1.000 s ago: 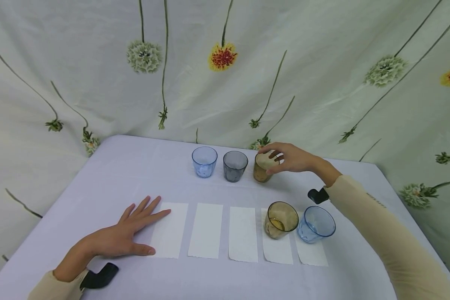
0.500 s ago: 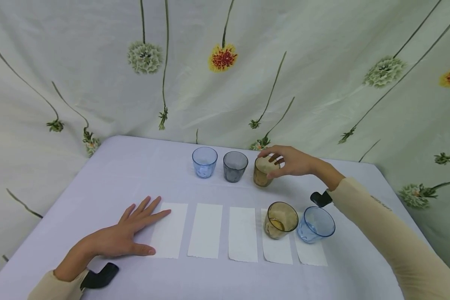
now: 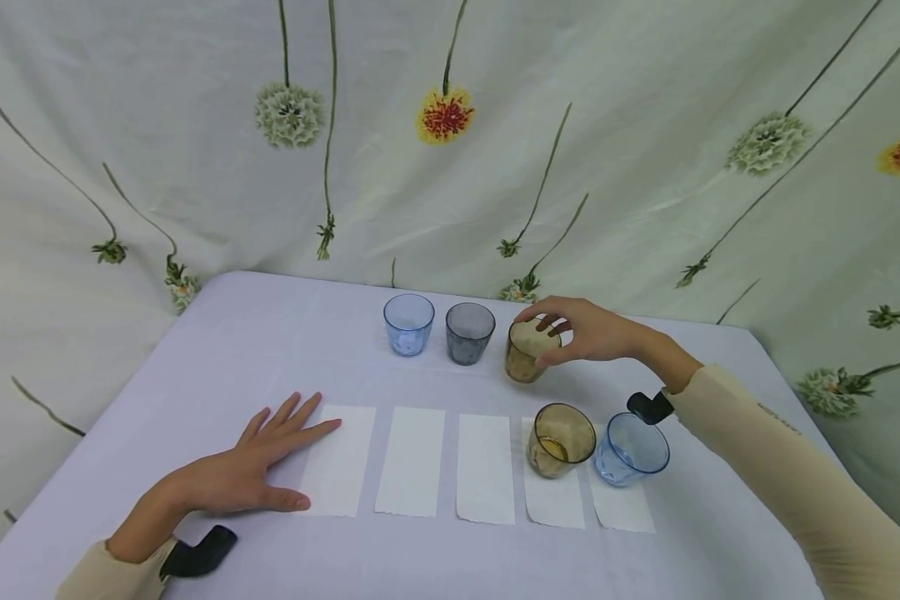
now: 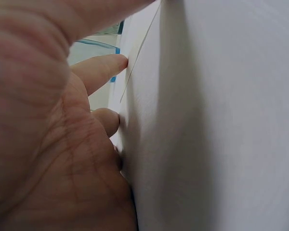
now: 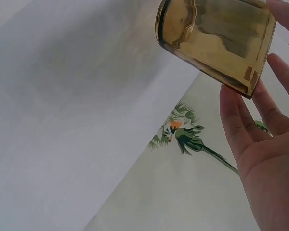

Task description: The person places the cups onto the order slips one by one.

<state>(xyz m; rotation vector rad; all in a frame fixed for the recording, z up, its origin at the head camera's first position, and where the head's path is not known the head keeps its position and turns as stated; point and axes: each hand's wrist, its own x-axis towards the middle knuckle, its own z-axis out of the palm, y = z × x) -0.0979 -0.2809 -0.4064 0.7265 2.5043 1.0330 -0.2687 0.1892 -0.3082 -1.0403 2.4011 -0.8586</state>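
Observation:
My right hand (image 3: 594, 330) grips an amber drinking glass (image 3: 523, 365) near its rim, thumb on the near side and fingers on the far side. In the right wrist view that glass (image 5: 216, 41) looks raised a little from the white tabletop. Just left of it stand a grey glass (image 3: 469, 335) and a blue glass (image 3: 408, 327). My left hand (image 3: 243, 471) lies spread on the table, its thumb and index finger touching the leftmost white paper strip (image 3: 345, 475). Seen from the left wrist, the palm (image 4: 62, 159) is close to the surface.
Several white paper strips lie in a row, among them a middle one (image 3: 484, 471). A second amber glass (image 3: 561, 442) and a second blue glass (image 3: 632, 450) stand on the two rightmost strips. A flowered cloth (image 3: 630, 167) hangs behind the table.
My right hand has brought the amber glass a little toward me, away from the table's back edge. The left hand and the other glasses have stayed put.

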